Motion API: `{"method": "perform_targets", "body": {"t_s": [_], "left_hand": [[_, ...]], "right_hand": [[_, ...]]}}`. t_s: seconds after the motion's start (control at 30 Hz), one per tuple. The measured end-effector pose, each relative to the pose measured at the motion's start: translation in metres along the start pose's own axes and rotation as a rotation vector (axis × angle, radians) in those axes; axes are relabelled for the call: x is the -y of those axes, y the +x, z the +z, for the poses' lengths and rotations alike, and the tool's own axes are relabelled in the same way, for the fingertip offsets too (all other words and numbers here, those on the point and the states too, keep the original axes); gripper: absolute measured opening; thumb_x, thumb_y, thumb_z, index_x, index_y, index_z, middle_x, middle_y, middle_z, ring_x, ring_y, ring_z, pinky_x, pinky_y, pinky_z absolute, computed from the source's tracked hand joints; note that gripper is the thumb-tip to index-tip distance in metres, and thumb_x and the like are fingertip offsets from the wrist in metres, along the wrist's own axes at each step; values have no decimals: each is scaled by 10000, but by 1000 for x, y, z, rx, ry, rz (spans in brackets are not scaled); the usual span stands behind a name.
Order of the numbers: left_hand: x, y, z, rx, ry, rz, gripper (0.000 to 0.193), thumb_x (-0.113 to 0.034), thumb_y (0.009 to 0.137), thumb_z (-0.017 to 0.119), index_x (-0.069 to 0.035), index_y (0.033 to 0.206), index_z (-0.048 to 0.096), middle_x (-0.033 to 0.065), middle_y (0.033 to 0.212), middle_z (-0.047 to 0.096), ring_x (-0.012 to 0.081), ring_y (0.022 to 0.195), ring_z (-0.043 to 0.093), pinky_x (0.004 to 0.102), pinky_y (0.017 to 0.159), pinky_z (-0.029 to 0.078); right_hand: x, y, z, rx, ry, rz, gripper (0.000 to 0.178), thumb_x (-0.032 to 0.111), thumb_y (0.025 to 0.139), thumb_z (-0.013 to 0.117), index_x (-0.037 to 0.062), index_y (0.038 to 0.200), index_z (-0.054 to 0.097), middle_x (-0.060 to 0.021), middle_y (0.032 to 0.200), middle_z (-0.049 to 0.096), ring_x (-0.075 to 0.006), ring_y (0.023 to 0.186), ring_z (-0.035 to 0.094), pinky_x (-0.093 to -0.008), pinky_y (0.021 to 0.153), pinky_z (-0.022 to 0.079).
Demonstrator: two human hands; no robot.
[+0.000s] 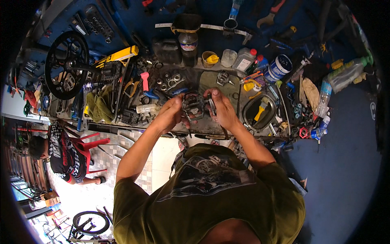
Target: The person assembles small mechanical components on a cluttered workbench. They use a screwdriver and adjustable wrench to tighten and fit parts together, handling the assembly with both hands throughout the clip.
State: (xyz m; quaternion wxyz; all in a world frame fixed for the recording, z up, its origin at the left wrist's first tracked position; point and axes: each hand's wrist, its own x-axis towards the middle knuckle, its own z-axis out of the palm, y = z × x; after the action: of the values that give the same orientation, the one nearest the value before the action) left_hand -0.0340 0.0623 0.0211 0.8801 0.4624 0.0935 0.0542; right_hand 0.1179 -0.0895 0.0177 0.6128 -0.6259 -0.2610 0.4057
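Observation:
Over the front of the workbench (239,91), my left hand (170,114) is closed on a dark metal bicycle pedal (193,106), with the fingers around its left side and underside. My right hand (222,109) is closed on a slim metal tool (212,106), held right beside the pedal. The tool's exact kind is hard to make out, and the palm hides part of it. Beyond my hands, a second bicycle pedal (223,77) lies on a flat greenish mat (208,81). Loose bearing rings (163,86) and other small metal parts lie to the left of the mat.
An oval metal pan (245,118) holding a yellow-handled brush (260,110) stands right of my hands. A chainring with crank (67,65), a green rag (99,107) and tools crowd the left. Bottles and a white-blue tub (278,68) line the back. Another person (67,152) sits behind left.

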Motion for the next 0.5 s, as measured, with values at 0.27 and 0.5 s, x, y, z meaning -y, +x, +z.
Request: {"method": "perform_targets", "body": {"t_s": [0.27,0.5], "left_hand": [[-17,-5,31,-103,364,-33,422,-107,885,667,-74,1254,465,82,959,639,196,703,644,298,534,529],[-2,2,-7,58,1748,746,505,-84,790,723,-60,1256,528,113,1239,543,341,1075,559,414,846,501]], "right_hand": [[-2,-2,0,84,-11,-71,513,555,999,332,88,1065,534,8,660,459,-61,480,367,-229,437,307],[-7,-4,-2,73,198,226,471,554,990,369,121,1096,518,5,681,444,-73,429,351,-238,394,282]]}}
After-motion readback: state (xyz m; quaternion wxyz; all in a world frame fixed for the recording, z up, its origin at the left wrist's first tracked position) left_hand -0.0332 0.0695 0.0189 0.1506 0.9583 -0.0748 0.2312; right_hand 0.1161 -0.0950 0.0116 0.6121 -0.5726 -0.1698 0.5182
